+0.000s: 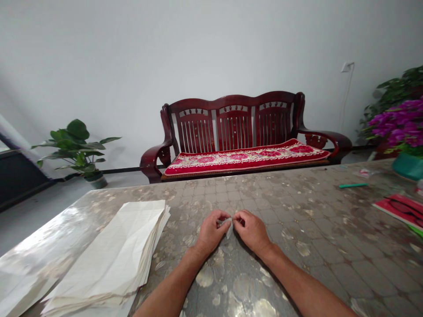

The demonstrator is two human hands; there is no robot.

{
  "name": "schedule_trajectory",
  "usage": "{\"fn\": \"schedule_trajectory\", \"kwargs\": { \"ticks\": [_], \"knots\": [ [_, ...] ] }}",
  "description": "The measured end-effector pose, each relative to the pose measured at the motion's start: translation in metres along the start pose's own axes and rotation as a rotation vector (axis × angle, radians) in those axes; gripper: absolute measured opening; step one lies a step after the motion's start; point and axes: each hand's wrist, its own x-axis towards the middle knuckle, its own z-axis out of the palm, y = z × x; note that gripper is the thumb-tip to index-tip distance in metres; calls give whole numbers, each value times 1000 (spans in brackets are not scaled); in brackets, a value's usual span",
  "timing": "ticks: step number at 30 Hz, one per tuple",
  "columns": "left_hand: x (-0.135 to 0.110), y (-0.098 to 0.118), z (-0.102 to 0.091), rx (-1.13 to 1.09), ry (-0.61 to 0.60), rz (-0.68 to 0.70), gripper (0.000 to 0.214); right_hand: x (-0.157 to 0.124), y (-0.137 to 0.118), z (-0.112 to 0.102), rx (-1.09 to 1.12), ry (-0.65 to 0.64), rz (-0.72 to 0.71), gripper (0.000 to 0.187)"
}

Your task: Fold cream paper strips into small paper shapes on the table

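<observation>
Right at the fingers point(238, 215), the left hand point(209, 233) and right hand point(251, 231) are pinching a pale scrap point(228, 228) tight from both sides, keeping it steady, while a paper stack point(109, 251) is sitting off left on the tabletop point(307, 229).

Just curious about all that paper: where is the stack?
In the head view, the paper stack lies on the left of the table, beside the left hand, which pinches a pale scrap.

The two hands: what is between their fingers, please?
A small pale piece of paper or film is pinched by the left hand and right hand; they cover most of it.
</observation>
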Motion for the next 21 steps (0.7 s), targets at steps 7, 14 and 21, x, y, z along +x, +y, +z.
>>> {"fn": "schedule_trajectory", "kwargs": {
  "ticks": [7,14,21],
  "knots": [
    [2,-7,-4,-154,-145,2,33,3,6,0,157,13,29,14],
    [3,-5,5,-295,-172,-41,30,4,5,5,291,35,46,14],
    [4,-1,12,-478,-77,-153,23,6,9,8,562,-3,132,20]
  ]
}}
